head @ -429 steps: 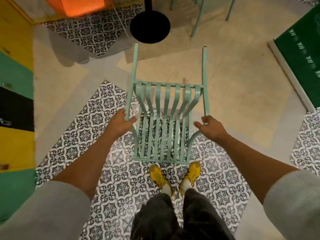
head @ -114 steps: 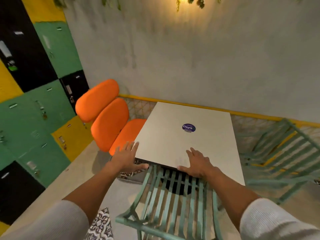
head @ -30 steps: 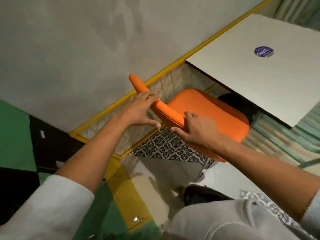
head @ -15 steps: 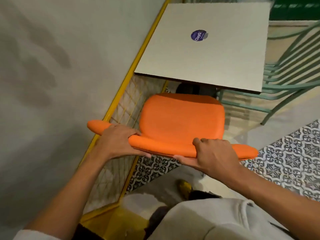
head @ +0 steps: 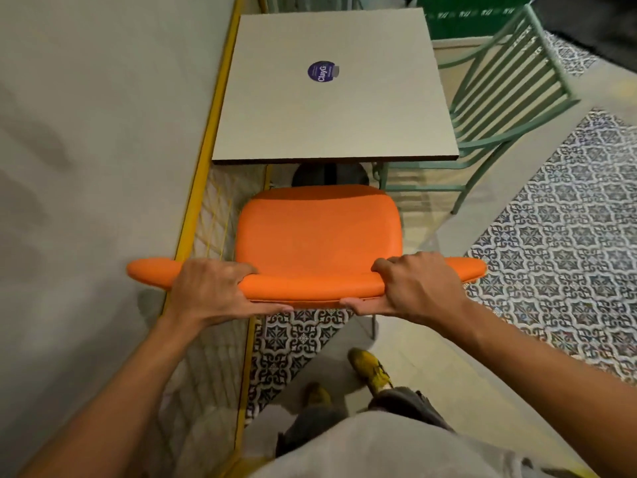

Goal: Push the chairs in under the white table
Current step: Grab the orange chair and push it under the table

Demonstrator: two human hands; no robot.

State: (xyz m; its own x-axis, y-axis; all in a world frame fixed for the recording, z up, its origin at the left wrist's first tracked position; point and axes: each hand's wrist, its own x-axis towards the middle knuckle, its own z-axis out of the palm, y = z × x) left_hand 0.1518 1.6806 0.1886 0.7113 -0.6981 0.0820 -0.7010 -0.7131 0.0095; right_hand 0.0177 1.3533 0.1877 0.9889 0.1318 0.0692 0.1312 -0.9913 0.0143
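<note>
Both hands grip the orange chair's back: our left hand [head: 210, 291] and right hand [head: 418, 288] wrap over its top edge, thumbs underneath. Half a second ago the orange chair [head: 319, 232] sat crooked; now we have it square to the white table [head: 331, 108], its seat just short of the edge. We count one table, one orange chair, one green chair [head: 496, 98] tucked in at the table's right side, and one round sticker [head: 321, 71].

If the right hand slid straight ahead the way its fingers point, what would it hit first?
The right hand grips the orange chair backrest. Straight ahead lies the seat, then probably the near edge of the white table, though height is hard to judge.
</note>
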